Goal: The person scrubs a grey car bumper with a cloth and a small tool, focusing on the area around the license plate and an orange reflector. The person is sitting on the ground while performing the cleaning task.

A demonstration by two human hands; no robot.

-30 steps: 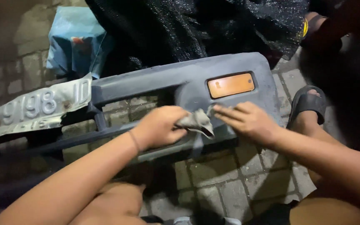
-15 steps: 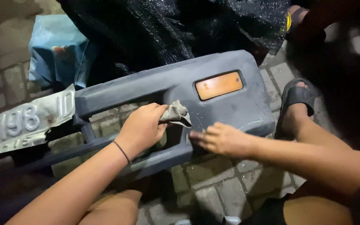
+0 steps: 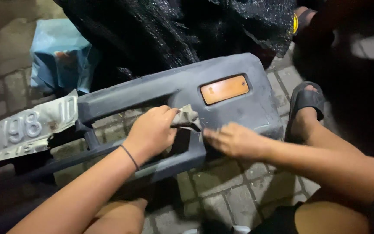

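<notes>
A grey plastic car bumper (image 3: 161,93) lies across a paved floor, with an orange reflector lamp (image 3: 224,89) set in its right end. My left hand (image 3: 152,132) is closed on a small crumpled grey rag (image 3: 186,118) and presses it against the bumper's face below the lamp. My right hand (image 3: 234,139) lies flat on the bumper's lower right part, fingers pointing left, touching the bumper just right of the rag. A thin black band circles my left wrist.
A bent metal number plate (image 3: 20,130) hangs at the bumper's left end. A black plastic sheet (image 3: 187,30) covers something behind it, and a blue bag (image 3: 59,58) sits at the upper left. My foot in a black sandal (image 3: 306,104) rests to the right, on paving bricks (image 3: 226,190).
My left hand with the rag has shifted a little along the bumper face. My right hand slid down from beside the rag to the bumper's lower right part.
</notes>
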